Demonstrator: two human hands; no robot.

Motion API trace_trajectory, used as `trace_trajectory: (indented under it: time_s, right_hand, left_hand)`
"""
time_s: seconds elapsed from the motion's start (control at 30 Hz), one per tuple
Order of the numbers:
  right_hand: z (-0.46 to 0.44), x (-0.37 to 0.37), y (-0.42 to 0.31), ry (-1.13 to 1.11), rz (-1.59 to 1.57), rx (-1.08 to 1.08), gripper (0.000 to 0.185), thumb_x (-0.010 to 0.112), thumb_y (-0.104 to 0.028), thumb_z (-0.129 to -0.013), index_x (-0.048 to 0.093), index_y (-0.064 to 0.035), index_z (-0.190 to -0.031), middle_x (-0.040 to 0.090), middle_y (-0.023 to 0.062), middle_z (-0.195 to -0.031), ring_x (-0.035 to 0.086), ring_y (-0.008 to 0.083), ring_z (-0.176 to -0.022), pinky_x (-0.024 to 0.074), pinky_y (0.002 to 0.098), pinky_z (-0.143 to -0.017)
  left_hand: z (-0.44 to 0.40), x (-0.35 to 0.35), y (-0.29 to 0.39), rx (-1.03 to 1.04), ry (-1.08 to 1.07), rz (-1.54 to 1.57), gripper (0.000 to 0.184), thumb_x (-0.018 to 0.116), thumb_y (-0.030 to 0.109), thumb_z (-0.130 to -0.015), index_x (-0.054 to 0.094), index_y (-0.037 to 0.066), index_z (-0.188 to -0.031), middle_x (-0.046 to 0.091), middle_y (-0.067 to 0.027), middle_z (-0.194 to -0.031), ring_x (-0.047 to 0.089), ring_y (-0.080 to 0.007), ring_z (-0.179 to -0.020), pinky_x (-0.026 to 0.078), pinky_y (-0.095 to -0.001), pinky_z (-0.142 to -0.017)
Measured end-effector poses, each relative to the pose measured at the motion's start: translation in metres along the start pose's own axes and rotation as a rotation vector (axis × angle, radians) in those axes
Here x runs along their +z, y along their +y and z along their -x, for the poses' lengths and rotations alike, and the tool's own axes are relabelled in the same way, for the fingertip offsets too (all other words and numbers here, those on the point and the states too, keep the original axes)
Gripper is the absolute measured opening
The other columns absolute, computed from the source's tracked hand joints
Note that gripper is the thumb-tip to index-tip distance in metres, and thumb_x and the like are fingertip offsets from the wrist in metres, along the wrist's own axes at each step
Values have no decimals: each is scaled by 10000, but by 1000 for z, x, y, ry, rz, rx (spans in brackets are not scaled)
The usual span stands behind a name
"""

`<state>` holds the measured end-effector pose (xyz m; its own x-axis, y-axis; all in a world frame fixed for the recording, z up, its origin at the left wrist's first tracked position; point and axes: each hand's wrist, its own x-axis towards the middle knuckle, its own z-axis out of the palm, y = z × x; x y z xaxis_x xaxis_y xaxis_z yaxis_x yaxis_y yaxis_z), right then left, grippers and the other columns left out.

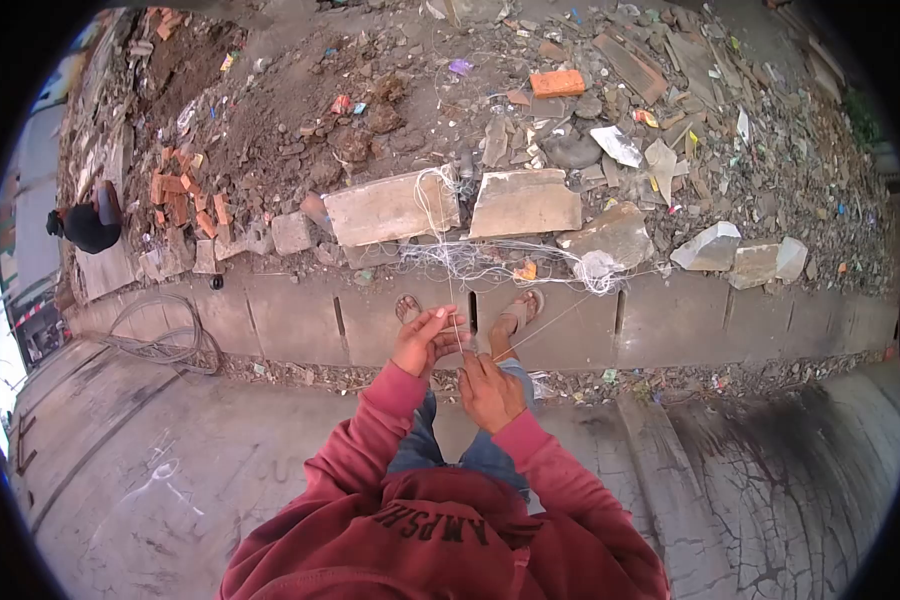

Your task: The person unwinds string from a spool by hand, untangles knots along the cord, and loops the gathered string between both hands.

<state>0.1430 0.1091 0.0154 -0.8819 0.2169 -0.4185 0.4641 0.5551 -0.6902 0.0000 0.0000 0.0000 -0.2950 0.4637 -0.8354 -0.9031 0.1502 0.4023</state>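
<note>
A thin white string [454, 290] runs up from the ground to my left hand [425, 342]. The thumb and index finger of that hand close on it, while the other fingers stretch to the right. Just below and to the right, my right hand [491, 391] pinches the string near the left fingertips. Another strand slants from the right hand toward a bunched white clump [597, 270]. A loose tangle of string [480, 258] spreads along the base of the concrete slabs, with some loops lying over the left slab [390, 208].
My sandaled feet stand on a row of concrete drain covers [560, 335]. Beyond lie a right slab [526, 203], rubble, an orange brick [557, 83] and a brick pile [178, 190]. A coiled cable [165, 335] rests at left, near a person in dark clothing [90, 228].
</note>
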Motion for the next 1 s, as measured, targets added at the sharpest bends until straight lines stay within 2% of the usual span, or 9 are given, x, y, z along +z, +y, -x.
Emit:
trace_trajectory:
  time_s: [0.07,0.1,0.17,0.2,0.27,0.4,0.6,0.87,1.0]
  right_hand:
    - [-21,-26,14,181,-60,-12,220,555,-266,-907,593,-128,-1074,596,122,-950,645,348,-805,517,485,-688]
    - [61,-35,-87,107,-85,46,220,555,-266,-907,593,-128,-1074,596,122,-950,645,348,-805,517,485,-688]
    - [47,-47,-70,225,34,38,166,556,-253,-907,612,-116,-981,597,100,-933,634,345,-807,507,472,-674]
    - [57,-47,-85,217,16,27,166,556,-253,-907,612,-116,-981,597,100,-933,634,345,-807,507,472,-674]
    - [70,-54,-90,275,6,-6,162,576,-252,-900,623,-114,-969,602,87,-922,629,338,-812,502,457,-671]
    - [112,-73,-121,322,138,60,163,613,-238,-881,634,-109,-977,612,77,-880,622,327,-798,496,428,-656]
    - [138,-91,-67,494,44,151,144,665,-190,-838,686,-65,-908,639,90,-815,617,271,-692,478,365,-614]
    - [153,-166,65,852,-203,428,171,677,-140,-814,702,-34,-946,654,111,-754,575,164,-615,473,304,-592]
    - [153,-177,140,707,-222,448,169,659,-122,-820,704,-5,-934,652,68,-716,587,127,-630,479,281,-620]
  left_hand:
    - [-22,13,29,113,-7,217,377,557,284,-959,516,30,-1234,609,-107,-967,631,-225,-863,509,-337,-766]
    - [114,-5,47,36,46,241,377,557,284,-959,516,30,-1234,609,-107,-967,631,-225,-863,509,-337,-766]
    - [110,-15,66,287,-48,212,332,526,269,-966,536,20,-1185,574,-77,-871,584,-217,-783,494,-364,-762]
    - [145,-26,81,294,-29,203,332,526,269,-966,536,20,-1185,574,-77,-871,584,-217,-783,494,-364,-762]
    - [179,-39,98,475,-248,236,327,518,270,-968,546,18,-1174,604,-95,-914,613,-234,-830,501,-369,-801]
    - [251,-40,142,628,-89,129,323,497,272,-976,553,9,-1156,628,-118,-951,638,-262,-899,504,-382,-837]
    - [223,-85,131,459,-205,123,323,487,271,-979,553,12,-1161,645,-115,-994,649,-282,-969,516,-390,-832]
    - [129,-62,122,391,-25,343,345,553,275,-949,544,20,-1180,608,-113,-1085,620,-253,-976,525,-368,-818]
    - [36,-24,149,407,42,243,341,579,282,-940,557,24,-1163,620,-93,-1061,633,-240,-934,539,-344,-780]
